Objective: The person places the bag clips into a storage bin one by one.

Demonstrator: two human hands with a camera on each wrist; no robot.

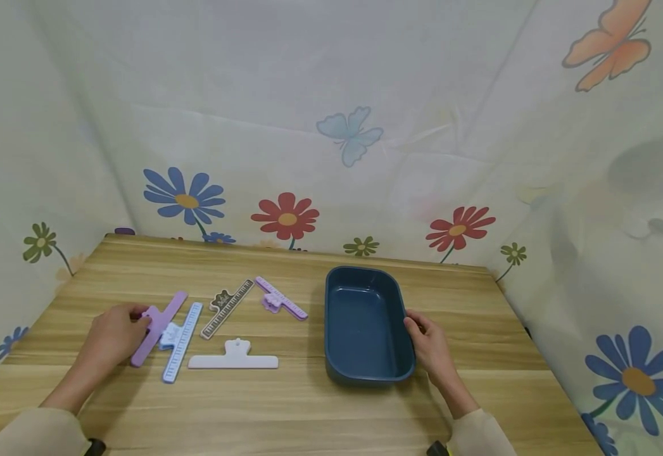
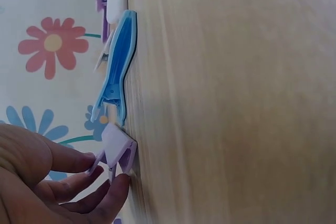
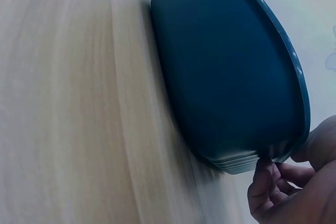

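Left hand (image 1: 116,334) pinches flat lilac clip (image 1: 159,327); right hand (image 1: 430,347) grips smooth tub (image 1: 365,324).

A makeshift recording booth rather than a lived-in room: pale fabric sheets (image 1: 331,95) printed with flowers and butterflies hang close around three sides of a wood-grain surface (image 1: 285,405), shutting out whatever room lies behind them.

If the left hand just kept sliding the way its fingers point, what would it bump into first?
The left hand already touches the purple clip. Going on past it, it would probably meet the light blue ruler clip lying right beside, though depth is hard to judge.
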